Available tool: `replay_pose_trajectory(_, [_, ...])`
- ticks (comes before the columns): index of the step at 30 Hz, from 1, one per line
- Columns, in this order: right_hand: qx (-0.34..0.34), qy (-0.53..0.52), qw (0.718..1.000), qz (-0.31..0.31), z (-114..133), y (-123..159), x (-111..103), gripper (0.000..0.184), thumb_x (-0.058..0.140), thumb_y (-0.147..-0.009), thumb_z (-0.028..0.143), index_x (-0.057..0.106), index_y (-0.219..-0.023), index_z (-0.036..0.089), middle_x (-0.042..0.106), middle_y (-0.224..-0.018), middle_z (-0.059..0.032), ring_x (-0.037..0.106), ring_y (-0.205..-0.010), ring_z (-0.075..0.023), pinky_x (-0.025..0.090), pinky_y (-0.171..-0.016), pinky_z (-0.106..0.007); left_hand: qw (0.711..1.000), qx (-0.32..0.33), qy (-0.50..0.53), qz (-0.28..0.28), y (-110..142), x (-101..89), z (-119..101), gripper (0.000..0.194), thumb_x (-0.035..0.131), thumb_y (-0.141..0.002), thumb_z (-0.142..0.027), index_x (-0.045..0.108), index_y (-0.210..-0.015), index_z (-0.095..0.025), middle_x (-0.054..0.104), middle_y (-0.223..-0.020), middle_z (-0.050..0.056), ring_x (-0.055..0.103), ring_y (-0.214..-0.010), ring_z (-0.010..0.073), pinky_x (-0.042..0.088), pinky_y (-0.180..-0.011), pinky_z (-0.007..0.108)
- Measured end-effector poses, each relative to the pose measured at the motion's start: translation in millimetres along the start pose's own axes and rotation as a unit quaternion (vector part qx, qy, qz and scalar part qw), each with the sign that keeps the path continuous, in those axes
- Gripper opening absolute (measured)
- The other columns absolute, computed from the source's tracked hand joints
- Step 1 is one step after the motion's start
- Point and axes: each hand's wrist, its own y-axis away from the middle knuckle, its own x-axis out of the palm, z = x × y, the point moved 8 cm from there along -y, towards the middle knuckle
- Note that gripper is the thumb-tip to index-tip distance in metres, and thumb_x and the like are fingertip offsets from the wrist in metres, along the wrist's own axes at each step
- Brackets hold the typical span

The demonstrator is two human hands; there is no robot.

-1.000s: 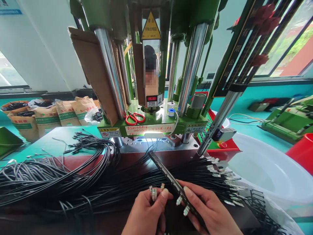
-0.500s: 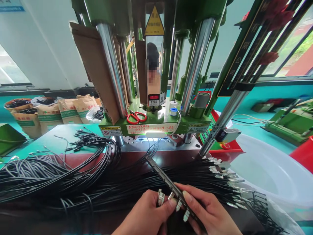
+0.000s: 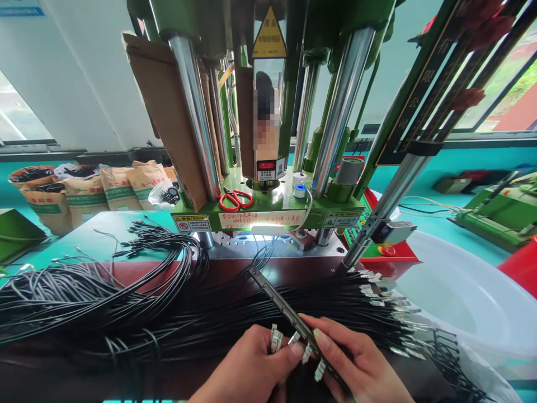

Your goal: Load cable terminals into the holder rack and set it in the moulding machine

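Observation:
At the lower middle of the head view, my left hand (image 3: pixel 262 361) is closed on several small silvery cable connectors (image 3: pixel 276 339), which poke out between thumb and fingers. A long dark metal bar (image 3: pixel 279 305) with slots slants up and to the left. My right hand (image 3: pixel 356 358) grips its lower end, thumb on top. More connectors (image 3: pixel 319 370) stick out along the bar's near side, between the two hands. Their cables are mostly hidden under my fingers. Beneath and behind the bar lies a wide bundle of black cables (image 3: pixel 335 296), with pale connector ends at the right.
A green press (image 3: pixel 268 218) with steel columns stands ahead, red-handled scissors (image 3: pixel 236 199) on its ledge. Coiled cables (image 3: pixel 176 252) lie at the left. At the right are a slanted metal post (image 3: pixel 377 215), a red control box (image 3: pixel 390 254) and a large white tub (image 3: pixel 465 302).
The view has shifted very slightly. Both hands keep nearly the same hold on the bar and the connectors.

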Motion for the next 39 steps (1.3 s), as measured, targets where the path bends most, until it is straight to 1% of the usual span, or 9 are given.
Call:
replay_pose_trajectory(6, [-0.004,0.024,0.999,-0.034,0.2,3.0,-0.4,0.045,0.058,-0.086,0.053,0.067,-0.118,0.023,0.053,-0.079,-0.0017,0.043,-0.044,-0.0028,0.030,-0.036,-0.015,0.999,0.016,0.031,0.010,-5.3,2.1,6.6,0.052,0.048,-0.084,-0.057,0.043,-0.049,-0.019,0.043,-0.039,-0.003,0.036,-0.032,0.0067,0.026,-0.035,0.019])
replay_pose_trajectory(11, [-0.010,0.025,0.999,-0.031,2.8,3.2,5.1,0.042,0.060,-0.085,0.053,0.069,-0.114,0.024,0.048,-0.075,0.0016,0.042,-0.042,-0.0014,0.028,-0.035,-0.014,0.995,-0.016,0.093,0.038,-7.5,7.4,10.1,0.048,0.054,-0.079,-0.059,0.042,-0.053,-0.020,0.040,-0.037,-0.005,0.035,-0.030,0.0080,0.029,-0.032,0.019])
replay_pose_trajectory(13, [-0.009,-0.001,1.000,-0.023,3.9,2.8,3.8,0.044,0.060,-0.085,0.052,0.068,-0.115,0.022,0.050,-0.073,0.0016,0.040,-0.041,-0.0009,0.027,-0.034,-0.013,0.997,0.016,0.080,0.004,-4.1,-2.1,0.4,0.047,0.056,-0.080,-0.056,0.046,-0.054,-0.018,0.045,-0.043,-0.004,0.041,-0.036,0.0081,0.032,-0.037,0.019])
replay_pose_trajectory(15, [0.017,-0.037,0.999,-0.021,1.0,2.8,-0.7,0.048,0.059,-0.085,0.053,0.065,-0.120,0.020,0.050,-0.067,0.0024,0.037,-0.039,-0.0008,0.025,-0.034,-0.013,0.990,0.060,0.093,-0.083,4.1,-22.3,-10.8,0.043,0.059,-0.081,-0.053,0.056,-0.062,-0.014,0.052,-0.050,-0.002,0.048,-0.047,0.0084,0.037,-0.046,0.018])
replay_pose_trajectory(17, [0.048,-0.062,0.997,-0.023,-3.2,3.1,-5.8,0.053,0.059,-0.085,0.054,0.061,-0.124,0.018,0.051,-0.064,0.0027,0.035,-0.038,-0.0014,0.024,-0.034,-0.014,0.970,0.071,0.185,-0.143,14.2,-38.1,-12.1,0.037,0.066,-0.078,-0.048,0.065,-0.079,-0.011,0.055,-0.058,-0.001,0.054,-0.057,0.0099,0.043,-0.057,0.020])
replay_pose_trajectory(20, [0.061,-0.060,0.996,-0.016,-3.9,2.4,-8.2,0.058,0.059,-0.085,0.056,0.058,-0.128,0.016,0.053,-0.064,0.0017,0.036,-0.039,-0.0027,0.025,-0.034,-0.015,0.927,0.032,0.363,-0.091,19.2,-32.4,-1.5,0.041,0.079,-0.069,-0.036,0.064,-0.101,-0.014,0.058,-0.071,-0.001,0.059,-0.066,0.0127,0.049,-0.066,0.027])
replay_pose_trajectory(22, [0.053,-0.045,0.998,-0.005,-0.9,1.2,-6.1,0.059,0.058,-0.085,0.056,0.058,-0.128,0.015,0.052,-0.063,0.0021,0.037,-0.039,-0.0030,0.026,-0.034,-0.015,0.913,0.025,0.403,-0.054,18.4,-24.3,3.2,0.047,0.082,-0.064,-0.029,0.062,-0.105,-0.014,0.059,-0.074,0.000,0.059,-0.066,0.0117,0.050,-0.066,0.028])
replay_pose_trajectory(30, [0.041,-0.022,0.999,0.015,0.6,0.2,-1.7,0.059,0.056,-0.086,0.057,0.059,-0.127,0.015,0.058,-0.067,-0.0012,0.038,-0.037,-0.0031,0.025,-0.032,-0.016,0.950,0.056,0.283,-0.121,2.4,-22.4,13.2,0.040,0.071,-0.073,-0.050,0.054,-0.088,-0.017,0.057,-0.063,-0.004,0.049,-0.040,0.0061,0.037,-0.039,0.018])
replay_pose_trajectory(39, [0.038,-0.014,0.999,0.021,1.6,-0.5,-0.3,0.059,0.055,-0.086,0.057,0.060,-0.126,0.014,0.056,-0.063,-0.0002,0.038,-0.036,-0.0024,0.024,-0.032,-0.014,0.970,0.064,0.174,-0.160,-2.0,-24.7,14.1,0.036,0.070,-0.071,-0.048,0.055,-0.077,-0.016,0.046,-0.049,-0.007,0.043,-0.034,0.0061,0.032,-0.035,0.017])
